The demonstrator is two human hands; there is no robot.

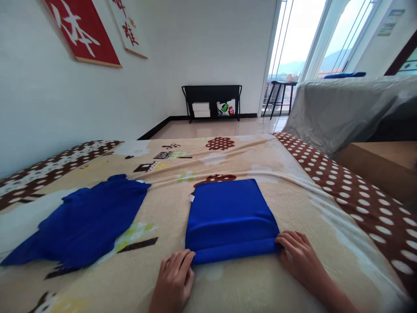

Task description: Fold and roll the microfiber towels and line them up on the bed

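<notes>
Bed [293,195]: folded cloth [230,217], loose cloth [84,221]

the folded cloth [230,217] lies in the middle of the bed [260,161], with the left hand [174,278] touching its near left corner and the right hand [298,256] touching its near right corner. a loose garment [81,221] lies spread on the bed, apart to the cloth's left. beyond the bed a shelf unit [211,102] stands against the far wall with a stool [280,93] to its right, and a covered piece of furniture [342,108] stands right of the bed with a table [381,163] nearer, just beside the bed.
</notes>
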